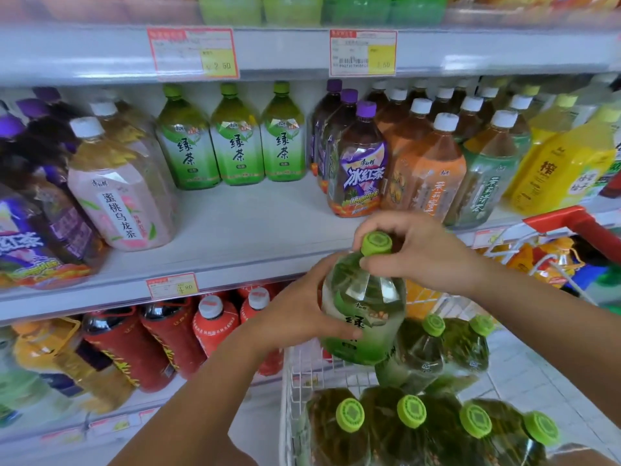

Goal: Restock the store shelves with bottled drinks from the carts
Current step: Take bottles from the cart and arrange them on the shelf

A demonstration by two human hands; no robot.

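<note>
Bare shelf floor [255, 223] lies open at my eleven o'clock. The peach tea bottle [117, 196] blocks ten, the iced tea bottle [361, 169] blocks twelve, and three green tea bottles [235, 146] stand behind.

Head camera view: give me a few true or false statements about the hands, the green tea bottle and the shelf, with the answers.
1. Both hands hold one green tea bottle. True: the left hand grips its body, the right hand holds its neck at the cap.
2. That bottle stands on the middle shelf. False: it is held up over the cart, in front of the shelf edge.
3. A row of three green tea bottles stands at the back of the middle shelf. True.
4. The cart is empty. False: several green-capped bottles are in it.
</note>
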